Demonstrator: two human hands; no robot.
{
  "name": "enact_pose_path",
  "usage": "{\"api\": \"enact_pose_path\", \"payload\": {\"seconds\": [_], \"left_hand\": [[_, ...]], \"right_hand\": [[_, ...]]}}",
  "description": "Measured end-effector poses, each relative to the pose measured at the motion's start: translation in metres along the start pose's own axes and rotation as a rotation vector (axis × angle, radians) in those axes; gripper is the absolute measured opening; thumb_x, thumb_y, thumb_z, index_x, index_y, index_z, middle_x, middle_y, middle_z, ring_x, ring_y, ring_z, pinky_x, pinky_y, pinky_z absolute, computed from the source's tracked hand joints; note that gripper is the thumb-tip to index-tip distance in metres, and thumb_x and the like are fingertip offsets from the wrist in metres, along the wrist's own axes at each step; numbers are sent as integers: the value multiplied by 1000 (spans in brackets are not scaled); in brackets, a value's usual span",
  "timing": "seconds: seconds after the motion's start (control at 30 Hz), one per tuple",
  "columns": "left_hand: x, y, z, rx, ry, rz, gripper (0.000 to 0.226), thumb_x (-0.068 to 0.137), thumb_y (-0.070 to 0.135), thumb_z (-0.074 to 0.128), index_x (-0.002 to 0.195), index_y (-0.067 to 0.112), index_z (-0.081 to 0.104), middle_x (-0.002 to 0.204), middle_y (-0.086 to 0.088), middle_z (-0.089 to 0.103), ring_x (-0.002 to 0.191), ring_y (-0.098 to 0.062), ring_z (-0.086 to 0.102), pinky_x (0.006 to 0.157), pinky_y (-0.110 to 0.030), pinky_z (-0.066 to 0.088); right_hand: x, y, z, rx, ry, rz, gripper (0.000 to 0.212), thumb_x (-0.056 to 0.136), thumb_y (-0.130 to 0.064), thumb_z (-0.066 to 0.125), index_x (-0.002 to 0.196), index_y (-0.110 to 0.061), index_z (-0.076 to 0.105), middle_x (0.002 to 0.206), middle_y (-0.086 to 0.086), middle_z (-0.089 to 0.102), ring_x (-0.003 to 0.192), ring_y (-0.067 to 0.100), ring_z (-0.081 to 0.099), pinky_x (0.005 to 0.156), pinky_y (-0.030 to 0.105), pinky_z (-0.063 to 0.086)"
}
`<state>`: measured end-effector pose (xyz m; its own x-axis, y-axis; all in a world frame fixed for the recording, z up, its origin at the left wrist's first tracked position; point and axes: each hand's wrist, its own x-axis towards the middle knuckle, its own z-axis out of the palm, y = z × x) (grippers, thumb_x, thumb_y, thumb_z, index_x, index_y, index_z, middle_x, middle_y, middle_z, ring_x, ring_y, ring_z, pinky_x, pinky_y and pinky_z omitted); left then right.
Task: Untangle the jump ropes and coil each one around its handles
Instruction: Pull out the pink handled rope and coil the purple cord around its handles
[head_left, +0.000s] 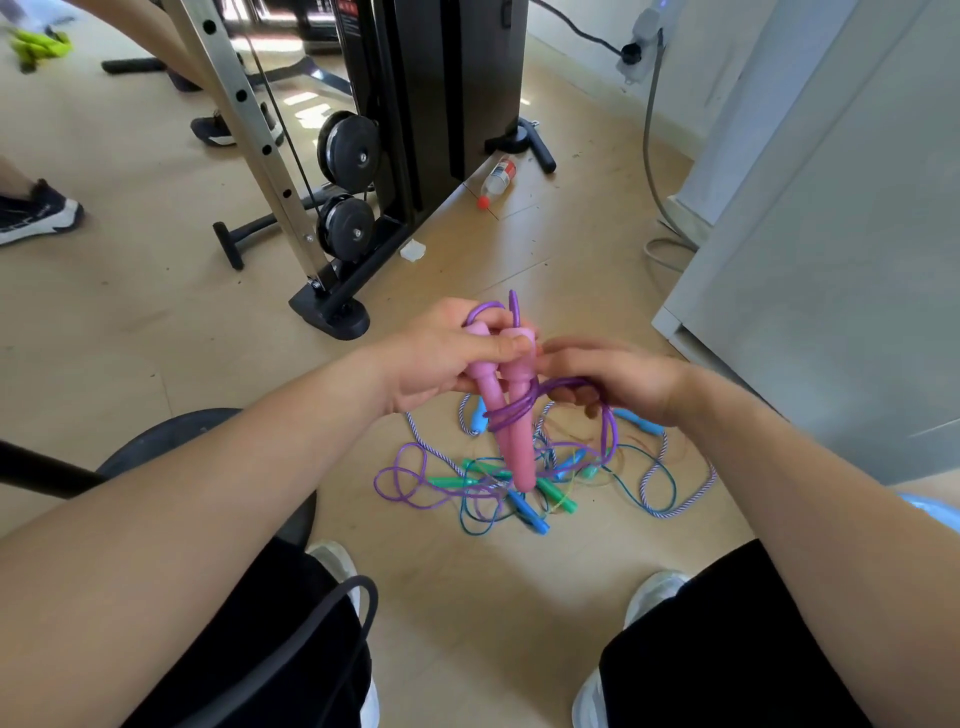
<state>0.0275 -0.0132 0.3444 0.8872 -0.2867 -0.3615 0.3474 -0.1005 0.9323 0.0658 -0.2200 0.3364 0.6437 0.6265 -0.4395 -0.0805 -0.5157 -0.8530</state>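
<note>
Head view: a pale wood floor (156, 312) lies open to the left, with a weight machine (426, 104) ahead and a white cabinet (831, 234) close on the right. The left hand (441, 358) grips both pink handles (519, 457). The right hand (618, 379), fingers curled, holds the purple rope (511, 413) wound round them. The tangled ropes (540, 493) lie below on the floor, and a bottle (497, 179) lies beyond.
</note>
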Motion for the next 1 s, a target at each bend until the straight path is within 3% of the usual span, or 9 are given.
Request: {"api": "enact_pose_path", "payload": {"seconds": [0.1, 0.23, 0.3, 0.4, 0.53, 0.63, 0.73, 0.83, 1.0], "left_hand": [[2, -4, 2, 5, 81, 32, 21, 96, 17, 64, 116, 13, 67, 98, -6, 71, 85, -18, 69, 79, -30, 58], [9, -8, 0, -13, 162, -13, 34, 95, 23, 65, 119, -2, 64, 101, -10, 64, 90, -22, 64, 83, -33, 57], [9, -9, -2, -2, 79, -30, 27, 96, 23, 65, 113, 2, 65, 98, -10, 66, 89, -25, 64, 90, -46, 55], [7, -9, -1, 82, -44, -14, 23, 95, 21, 66, 112, 5, 64, 93, -5, 70, 86, -22, 67, 82, -41, 58], [4, -4, -3, 80, -187, -34, 25, 83, 23, 70, 108, 19, 70, 98, -6, 69, 90, -24, 64, 80, -36, 53], [4, -3, -7, 49, -258, -36, 25, 83, 17, 68, 107, 20, 71, 107, -9, 72, 100, -25, 67, 93, -45, 51], [3, -5, -10, 89, -307, -52, 28, 84, 16, 67, 112, 14, 69, 117, -20, 71, 115, -37, 65, 103, -58, 44], [2, -4, -12, 120, -320, -58, 32, 85, 16, 66, 116, 8, 66, 116, -18, 71, 109, -33, 68, 92, -47, 53], [3, -4, -10, 177, -219, -89, 21, 86, 16, 73, 107, 11, 72, 96, -9, 73, 86, -21, 69, 71, -30, 56]], "right_hand": [[3, 8, 0, 207, 27, -32, 46, 70, -25, 69, 108, 1, 67, 73, 10, 37, 58, 13, 34, 57, 30, 30], [10, 8, 10, 83, 177, -73, 26, 81, -6, 68, 107, -12, 72, 66, -3, 57, 60, 9, 46, 59, 25, 37], [12, 6, 11, -42, 179, -93, 19, 84, -8, 66, 101, -14, 72, 68, -5, 62, 63, 7, 51, 63, 23, 40], [10, 4, 8, -155, 125, -45, 23, 73, -26, 63, 91, -14, 68, 67, -1, 62, 64, 10, 51, 64, 27, 38], [7, 3, -1, 78, -28, 2, 27, 68, -20, 54, 90, -7, 61, 74, 11, 55, 75, 27, 41, 59, 36, 26], [3, 3, 0, 223, -117, -18, 40, 76, -10, 54, 115, -7, 61, 75, 1, 52, 68, 19, 45, 57, 35, 19], [-1, 6, 2, 237, -176, -23, 46, 82, -6, 55, 128, -6, 56, 77, 0, 56, 70, 16, 47, 58, 30, 27], [-2, 6, 0, 191, -150, -5, 48, 81, -15, 65, 127, -4, 54, 81, 11, 53, 76, 30, 39, 59, 29, 33], [0, 1, 8, -8, -13, 3, 29, 89, -21, 63, 111, -4, 59, 73, 10, 59, 71, 26, 44, 61, 32, 39]]}}
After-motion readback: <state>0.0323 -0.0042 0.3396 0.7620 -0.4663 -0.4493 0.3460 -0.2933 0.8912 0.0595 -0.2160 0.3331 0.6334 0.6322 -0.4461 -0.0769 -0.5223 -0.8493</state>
